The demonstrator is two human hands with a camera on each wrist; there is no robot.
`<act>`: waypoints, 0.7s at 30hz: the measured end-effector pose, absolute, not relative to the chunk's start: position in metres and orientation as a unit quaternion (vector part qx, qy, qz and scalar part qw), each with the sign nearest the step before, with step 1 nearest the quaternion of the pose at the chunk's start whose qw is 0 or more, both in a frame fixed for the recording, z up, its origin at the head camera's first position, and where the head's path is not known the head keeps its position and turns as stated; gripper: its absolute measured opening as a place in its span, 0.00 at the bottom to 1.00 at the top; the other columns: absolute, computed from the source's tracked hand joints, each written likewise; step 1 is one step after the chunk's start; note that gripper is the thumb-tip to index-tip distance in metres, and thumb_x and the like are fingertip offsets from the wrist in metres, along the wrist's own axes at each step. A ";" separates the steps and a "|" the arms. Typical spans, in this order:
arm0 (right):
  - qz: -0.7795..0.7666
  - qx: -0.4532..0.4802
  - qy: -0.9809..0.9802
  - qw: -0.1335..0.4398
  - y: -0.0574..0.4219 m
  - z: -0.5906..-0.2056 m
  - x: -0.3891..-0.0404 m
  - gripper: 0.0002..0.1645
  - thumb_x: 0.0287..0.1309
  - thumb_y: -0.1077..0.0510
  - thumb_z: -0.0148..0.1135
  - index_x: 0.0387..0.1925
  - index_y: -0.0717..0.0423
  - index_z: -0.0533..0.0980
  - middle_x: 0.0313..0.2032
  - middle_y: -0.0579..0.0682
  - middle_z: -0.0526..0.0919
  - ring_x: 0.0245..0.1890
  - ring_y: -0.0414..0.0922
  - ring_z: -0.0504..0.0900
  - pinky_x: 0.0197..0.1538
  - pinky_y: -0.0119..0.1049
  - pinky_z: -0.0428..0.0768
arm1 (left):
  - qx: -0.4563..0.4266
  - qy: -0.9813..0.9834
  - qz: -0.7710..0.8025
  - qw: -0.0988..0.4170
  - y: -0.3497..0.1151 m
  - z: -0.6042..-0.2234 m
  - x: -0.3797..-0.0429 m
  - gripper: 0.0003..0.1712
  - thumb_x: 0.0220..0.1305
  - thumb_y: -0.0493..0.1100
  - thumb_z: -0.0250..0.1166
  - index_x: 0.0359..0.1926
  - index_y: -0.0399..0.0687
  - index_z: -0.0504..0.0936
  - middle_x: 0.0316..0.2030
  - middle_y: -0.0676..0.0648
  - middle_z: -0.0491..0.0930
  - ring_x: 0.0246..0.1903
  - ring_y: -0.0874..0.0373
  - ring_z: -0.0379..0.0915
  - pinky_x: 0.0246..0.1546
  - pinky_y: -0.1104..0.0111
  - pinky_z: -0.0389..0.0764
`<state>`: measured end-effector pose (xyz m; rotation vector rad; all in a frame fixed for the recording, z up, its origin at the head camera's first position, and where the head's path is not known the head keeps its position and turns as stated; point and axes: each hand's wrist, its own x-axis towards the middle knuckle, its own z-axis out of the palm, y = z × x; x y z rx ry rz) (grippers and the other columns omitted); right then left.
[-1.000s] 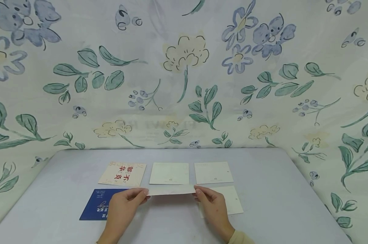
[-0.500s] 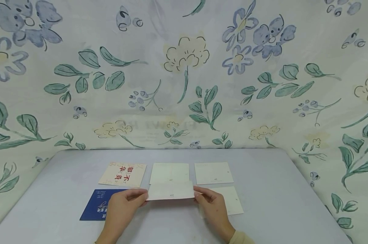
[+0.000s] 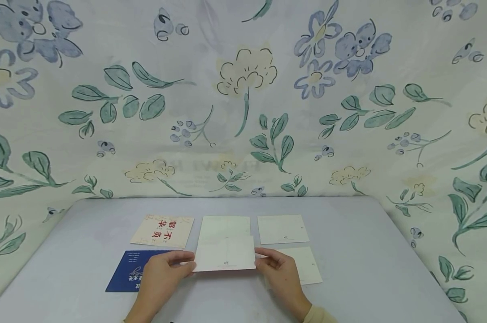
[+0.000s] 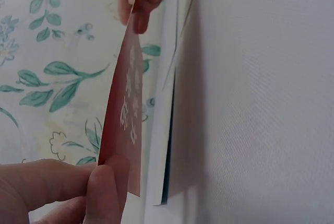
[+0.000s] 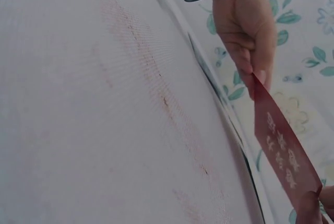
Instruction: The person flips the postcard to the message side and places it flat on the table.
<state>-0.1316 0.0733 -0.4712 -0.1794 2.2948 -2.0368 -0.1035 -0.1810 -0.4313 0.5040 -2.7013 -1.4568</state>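
Note:
A postcard is held above the table between both hands, its cream side toward the head camera. Its red face with white characters shows as the card's underside in the left wrist view. My left hand pinches the left edge between thumb and fingers. At the opposite edge, my right hand pinches it the same way. A blue card lies partly behind the left hand. Another cream card is partly covered by the right hand.
Behind the hands, a card with red characters, a cream card and a second cream card lie in a row on the pale table. A floral cloth hangs beyond the table's far edge.
The held postcard has tilted from nearly edge-on to showing its cream side broadly to the head camera, its near edge dropping slightly. Both hands keep their hold and barely shift.

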 end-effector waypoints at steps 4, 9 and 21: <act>-0.653 -0.057 0.754 0.039 0.074 -0.473 -0.132 0.17 0.51 0.63 0.65 0.45 0.59 0.79 0.34 0.53 0.83 0.32 0.41 0.81 0.36 0.27 0.79 | 0.157 -0.880 -0.449 0.011 -0.182 -0.433 -0.104 0.15 0.48 0.39 0.70 0.40 0.44 0.85 0.40 0.42 0.83 0.26 0.61 0.78 0.26 0.72 0.80; -0.654 -0.060 0.753 0.042 0.074 -0.476 -0.132 0.18 0.51 0.65 0.64 0.47 0.61 0.78 0.32 0.54 0.83 0.30 0.41 0.81 0.35 0.27 0.79 | 0.153 -0.887 -0.436 0.008 -0.183 -0.433 -0.104 0.17 0.47 0.40 0.70 0.41 0.45 0.85 0.41 0.43 0.83 0.26 0.62 0.77 0.25 0.71 0.79; -0.630 -0.067 0.772 0.048 0.073 -0.474 -0.129 0.16 0.50 0.65 0.64 0.44 0.60 0.79 0.30 0.51 0.82 0.28 0.39 0.80 0.31 0.26 0.78 | 0.140 -0.896 -0.422 0.002 -0.183 -0.432 -0.102 0.17 0.46 0.39 0.70 0.42 0.44 0.85 0.38 0.45 0.84 0.28 0.62 0.77 0.27 0.69 0.80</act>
